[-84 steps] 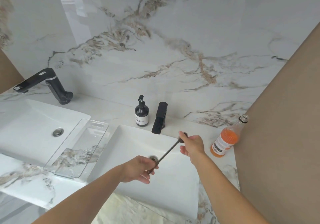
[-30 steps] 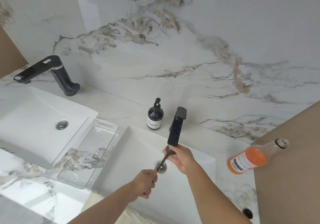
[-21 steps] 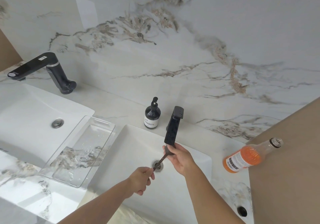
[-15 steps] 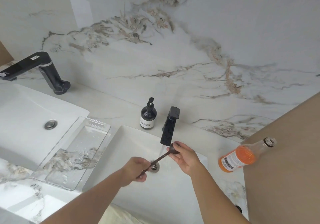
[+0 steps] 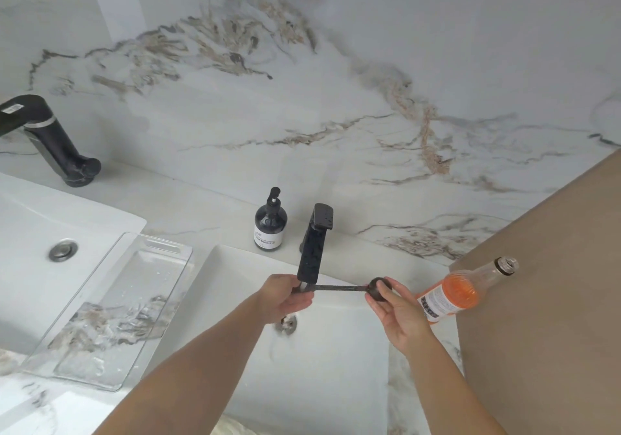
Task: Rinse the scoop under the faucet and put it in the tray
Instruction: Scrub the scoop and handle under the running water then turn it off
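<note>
A dark long-handled scoop (image 5: 339, 287) lies level above the white right-hand sink (image 5: 336, 384). My left hand (image 5: 285, 297) grips the end of its handle right under the spout of the black faucet (image 5: 314, 249). My right hand (image 5: 398, 313) holds the round bowl of the scoop (image 5: 378, 288) with its fingertips, to the right of the spout. A clear plastic tray (image 5: 111, 307) lies on the counter between the two sinks, wet and with nothing in it. I cannot tell whether water is running.
A black soap pump bottle (image 5: 270, 224) stands behind the sink, left of the faucet. An orange drink bottle (image 5: 460, 291) stands at the sink's right edge beside a tan wall (image 5: 554, 300). A second faucet (image 5: 50, 139) and sink (image 5: 50, 233) are at left.
The scoop has swung from a slant to level. My right hand carried the bowl out to the right of the spout, and my left hand rose with the handle end under the faucet.
</note>
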Tool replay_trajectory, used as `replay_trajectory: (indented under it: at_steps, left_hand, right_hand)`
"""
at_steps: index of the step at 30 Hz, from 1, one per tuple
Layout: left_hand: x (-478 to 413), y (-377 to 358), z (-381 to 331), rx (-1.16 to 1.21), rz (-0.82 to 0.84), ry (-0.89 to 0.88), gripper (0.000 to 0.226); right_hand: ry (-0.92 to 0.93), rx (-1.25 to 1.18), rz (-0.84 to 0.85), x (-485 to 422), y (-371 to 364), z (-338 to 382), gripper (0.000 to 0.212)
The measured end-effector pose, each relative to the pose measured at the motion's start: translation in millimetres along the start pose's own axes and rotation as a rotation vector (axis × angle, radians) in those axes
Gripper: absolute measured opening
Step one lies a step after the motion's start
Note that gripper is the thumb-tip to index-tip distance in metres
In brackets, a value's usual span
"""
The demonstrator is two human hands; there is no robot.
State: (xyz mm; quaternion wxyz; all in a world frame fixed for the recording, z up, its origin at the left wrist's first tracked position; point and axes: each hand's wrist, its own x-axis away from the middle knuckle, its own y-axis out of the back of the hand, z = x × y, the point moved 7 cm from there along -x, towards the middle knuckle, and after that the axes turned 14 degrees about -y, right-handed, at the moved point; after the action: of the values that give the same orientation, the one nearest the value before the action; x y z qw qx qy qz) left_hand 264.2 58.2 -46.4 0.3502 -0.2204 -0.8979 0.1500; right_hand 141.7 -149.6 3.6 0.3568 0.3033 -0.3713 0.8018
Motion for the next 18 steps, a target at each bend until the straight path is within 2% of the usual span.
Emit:
replay_trajectory:
  at_steps: [6,13,18]
  left_hand:
    - [9.3,15.4,-5.0,0.137,0.068,0.053,0.025]
    - [42.3,102.6,-37.0,0.195,-0.135,-0.053,0.018]
    - [70.7,125.0,-51.9,0.175,-0.179,-0.111,0.014]
  right_hand:
    - [-0.05,-0.021,-0.003,-2.9,-7.5,-11.8,0.015]
    - [-0.215,0.051,0.095,-19.4,-83.8,-77.5,0.007]
    - [-0.342,-0.006,0.106,-17.9,-104.6,-112.9,0.009]
